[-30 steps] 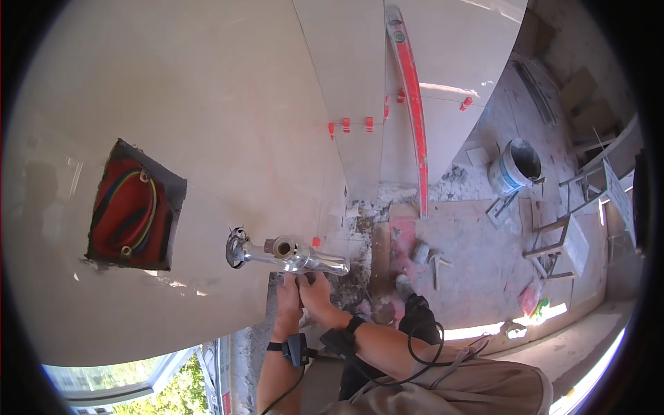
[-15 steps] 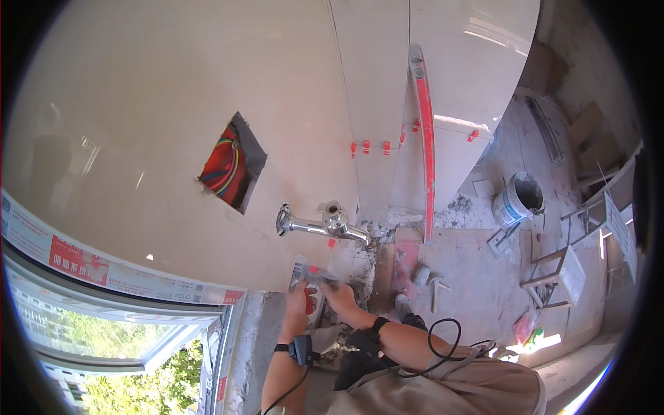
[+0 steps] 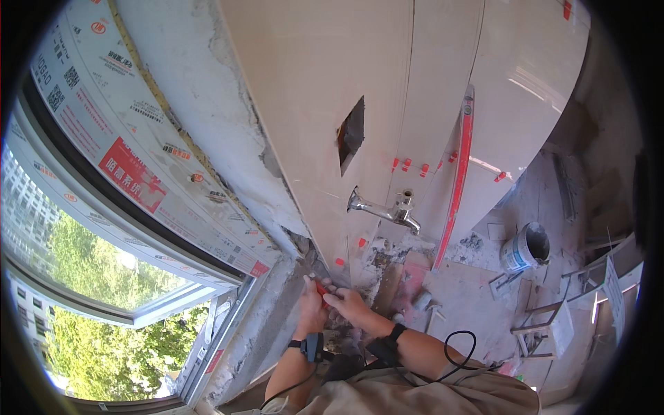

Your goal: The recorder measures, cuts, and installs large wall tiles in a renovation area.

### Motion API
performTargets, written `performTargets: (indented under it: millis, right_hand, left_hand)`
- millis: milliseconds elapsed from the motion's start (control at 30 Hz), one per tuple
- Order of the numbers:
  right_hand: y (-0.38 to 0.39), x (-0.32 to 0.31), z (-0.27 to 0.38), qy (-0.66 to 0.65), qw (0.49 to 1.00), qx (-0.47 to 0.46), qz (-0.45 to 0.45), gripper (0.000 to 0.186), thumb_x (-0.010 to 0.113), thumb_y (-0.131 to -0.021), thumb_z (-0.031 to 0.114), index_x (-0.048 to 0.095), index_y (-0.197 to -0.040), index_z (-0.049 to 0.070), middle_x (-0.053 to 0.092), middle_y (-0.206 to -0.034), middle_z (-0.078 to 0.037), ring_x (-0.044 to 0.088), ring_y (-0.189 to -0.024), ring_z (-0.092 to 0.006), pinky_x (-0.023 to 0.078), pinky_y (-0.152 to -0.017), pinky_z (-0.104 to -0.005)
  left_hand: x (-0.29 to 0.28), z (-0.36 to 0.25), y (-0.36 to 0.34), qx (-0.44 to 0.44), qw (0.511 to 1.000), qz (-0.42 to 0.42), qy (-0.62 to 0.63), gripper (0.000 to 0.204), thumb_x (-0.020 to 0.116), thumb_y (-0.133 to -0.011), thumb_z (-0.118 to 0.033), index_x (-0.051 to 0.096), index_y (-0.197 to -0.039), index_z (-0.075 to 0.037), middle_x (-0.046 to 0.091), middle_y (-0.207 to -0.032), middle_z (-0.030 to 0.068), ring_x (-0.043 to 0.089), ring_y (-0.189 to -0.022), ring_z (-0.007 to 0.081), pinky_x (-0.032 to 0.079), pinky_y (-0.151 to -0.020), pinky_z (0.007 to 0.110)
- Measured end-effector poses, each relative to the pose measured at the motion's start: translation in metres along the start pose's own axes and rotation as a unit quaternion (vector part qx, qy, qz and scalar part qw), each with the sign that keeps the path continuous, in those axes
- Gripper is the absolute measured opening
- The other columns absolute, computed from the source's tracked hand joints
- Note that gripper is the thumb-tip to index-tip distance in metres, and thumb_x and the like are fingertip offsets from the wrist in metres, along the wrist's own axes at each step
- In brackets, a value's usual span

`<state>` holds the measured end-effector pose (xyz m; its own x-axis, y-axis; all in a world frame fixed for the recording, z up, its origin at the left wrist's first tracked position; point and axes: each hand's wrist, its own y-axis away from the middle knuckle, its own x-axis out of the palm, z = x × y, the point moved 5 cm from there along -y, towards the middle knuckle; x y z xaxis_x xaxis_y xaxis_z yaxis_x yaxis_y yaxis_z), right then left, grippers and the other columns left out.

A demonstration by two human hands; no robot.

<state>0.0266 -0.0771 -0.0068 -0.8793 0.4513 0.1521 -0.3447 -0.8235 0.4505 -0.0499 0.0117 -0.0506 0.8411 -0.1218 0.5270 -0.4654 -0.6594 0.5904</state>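
Low in front of me, by the corner where the tiled wall meets the window sill, my two hands are close together. My left hand (image 3: 313,309) is closed around a small red object (image 3: 322,291), mostly covered by fingers; its kind does not show. My right hand (image 3: 350,307) is closed in beside it, fingertips at the red object; whether it grips anything is hidden. Above the hands, a chrome tap (image 3: 387,210) juts from the large beige wall tile (image 3: 304,90). Red tile wedges (image 3: 339,262) stick out at the tile joints.
A red spirit level (image 3: 458,187) leans against the wall. An open window (image 3: 124,277) with a film-covered frame is at left. On the dusty floor stand a mortar bucket (image 3: 519,252) and a stool (image 3: 553,332), with a hammer (image 3: 434,317) nearer. A dark cable (image 3: 463,335) loops over my right arm.
My view has swung left, bringing more of the window and the wall's edge into sight. A flat, blurred piece seen at my hands before no longer shows; the red object stays at my left hand.
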Motion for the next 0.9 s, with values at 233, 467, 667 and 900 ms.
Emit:
performTargets:
  millis: [233, 467, 667, 900]
  right_hand:
    - [-0.004, -0.007, 0.005, 0.243, 0.954, -0.133, -0.113, 0.033, 0.066, -0.086, 0.031, 0.063, -0.088, -0.002, 0.065, -0.068, -0.012, 0.064, -0.055, -0.0185, 0.048, -0.051, -0.0329]
    - [0.000, -0.031, 0.019, 0.318, 0.915, -0.158, -0.191, 0.029, 0.070, -0.081, 0.029, 0.065, -0.080, 0.000, 0.062, -0.068, -0.020, 0.065, -0.064, -0.0332, 0.049, -0.058, -0.0401]
    - [-0.006, -0.037, 0.012, 0.317, 0.898, -0.211, -0.221, 0.027, 0.069, -0.082, 0.027, 0.066, -0.083, 0.000, 0.064, -0.065, -0.015, 0.064, -0.060, -0.0228, 0.049, -0.057, -0.0357]
    - [-0.009, -0.037, 0.024, 0.238, 0.935, -0.225, -0.139, 0.025, 0.066, -0.086, 0.023, 0.064, -0.090, -0.001, 0.066, -0.073, -0.011, 0.060, -0.061, -0.0136, 0.047, -0.054, -0.0297]
  left_hand:
    - [-0.005, 0.007, -0.013, -0.028, 0.986, 0.107, 0.124, 0.029, 0.045, -0.100, -0.030, 0.049, -0.110, -0.003, 0.062, -0.095, 0.0147, 0.060, -0.081, 0.0270, 0.053, -0.072, 0.043]
    - [-0.001, 0.000, 0.000, -0.063, 0.986, 0.154, 0.026, 0.024, 0.045, -0.100, -0.022, 0.052, -0.109, -0.001, 0.060, -0.095, 0.0143, 0.061, -0.077, 0.0244, 0.053, -0.068, 0.041]
    - [-0.011, -0.003, 0.013, -0.114, 0.983, 0.114, -0.085, 0.022, 0.053, -0.097, -0.026, 0.056, -0.103, -0.005, 0.060, -0.083, 0.0084, 0.057, -0.065, 0.0155, 0.044, -0.048, 0.028]
    - [0.010, -0.029, 0.040, -0.061, 0.890, 0.225, -0.393, 0.024, 0.064, -0.090, -0.029, 0.056, -0.100, -0.008, 0.059, -0.077, 0.0030, 0.052, -0.053, 0.0102, 0.036, -0.039, 0.024]
